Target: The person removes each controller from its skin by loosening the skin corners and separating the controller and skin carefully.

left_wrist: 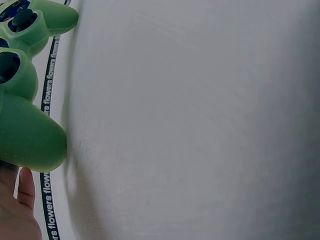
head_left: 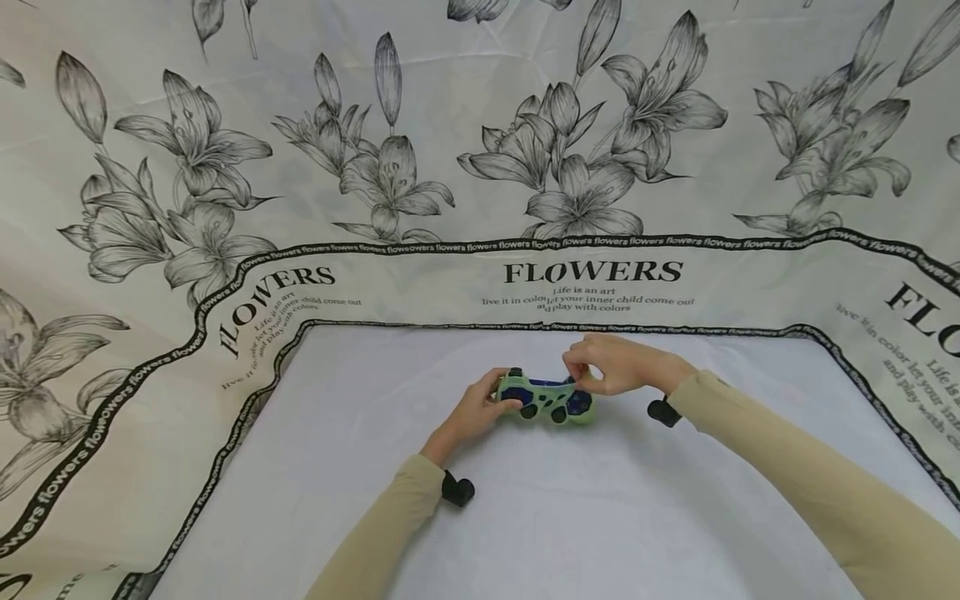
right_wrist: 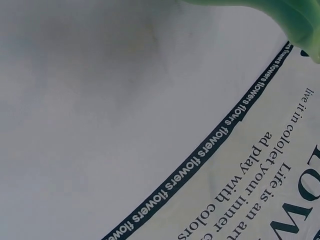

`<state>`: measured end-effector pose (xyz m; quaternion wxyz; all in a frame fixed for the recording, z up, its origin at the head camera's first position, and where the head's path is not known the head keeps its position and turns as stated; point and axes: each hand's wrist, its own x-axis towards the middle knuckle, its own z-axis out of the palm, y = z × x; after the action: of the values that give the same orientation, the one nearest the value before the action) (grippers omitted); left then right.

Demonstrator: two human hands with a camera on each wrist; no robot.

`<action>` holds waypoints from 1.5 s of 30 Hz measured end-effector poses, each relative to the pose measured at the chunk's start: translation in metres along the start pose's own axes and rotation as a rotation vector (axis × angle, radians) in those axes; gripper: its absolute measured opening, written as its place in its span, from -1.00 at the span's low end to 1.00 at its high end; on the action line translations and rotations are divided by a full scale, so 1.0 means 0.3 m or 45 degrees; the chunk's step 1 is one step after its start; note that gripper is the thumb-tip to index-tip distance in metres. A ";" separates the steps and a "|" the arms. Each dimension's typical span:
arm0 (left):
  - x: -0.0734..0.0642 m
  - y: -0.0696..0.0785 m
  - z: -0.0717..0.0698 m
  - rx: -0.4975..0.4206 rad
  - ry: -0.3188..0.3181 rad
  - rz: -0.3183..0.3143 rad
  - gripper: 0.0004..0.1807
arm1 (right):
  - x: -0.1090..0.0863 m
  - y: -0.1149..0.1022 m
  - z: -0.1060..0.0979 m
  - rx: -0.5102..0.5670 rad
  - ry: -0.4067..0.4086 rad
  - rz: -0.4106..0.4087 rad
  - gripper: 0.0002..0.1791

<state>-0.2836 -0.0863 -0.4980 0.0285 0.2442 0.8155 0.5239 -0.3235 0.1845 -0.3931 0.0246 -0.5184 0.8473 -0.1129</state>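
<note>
A game controller (head_left: 546, 398) with a dark blue face and black thumbsticks is held up in front of me, its body wrapped in a light green, rubbery-looking cover (left_wrist: 32, 132). My left hand (head_left: 474, 408) grips its left end, the thumb lying over the front by the direction pad. At the upper right corner, the thumb and curled index finger of my right hand (head_left: 617, 364) pinch the edge. In the left wrist view part of the left hand (left_wrist: 20, 205) shows below a green grip. Only a green piece of the controller (right_wrist: 295, 20) enters the right wrist view; that hand is hidden there.
Beneath the hands spreads a white table surface (head_left: 525, 517). A cloth backdrop (head_left: 420, 287) with printed lilies and lettering rises behind and along both sides, its black border strip (right_wrist: 200, 155) running by the table's back edge. Small black devices (head_left: 459, 490) sit at both wrists.
</note>
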 end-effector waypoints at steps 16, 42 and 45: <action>-0.001 -0.007 -0.003 0.044 -0.015 -0.016 -0.42 | -0.006 0.013 0.005 0.039 -0.010 0.006 -0.77; -0.004 -0.017 -0.008 -0.005 -0.043 -0.021 -0.42 | -0.042 0.012 0.004 -0.002 -0.073 0.034 -0.78; -0.002 -0.012 -0.009 -0.008 -0.042 -0.033 -0.42 | -0.049 0.013 0.007 -0.010 -0.031 0.037 -0.78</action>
<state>-0.2851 -0.0901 -0.5002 0.0496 0.2420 0.8164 0.5220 -0.3198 0.1988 -0.3971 0.0344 -0.5074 0.8548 -0.1029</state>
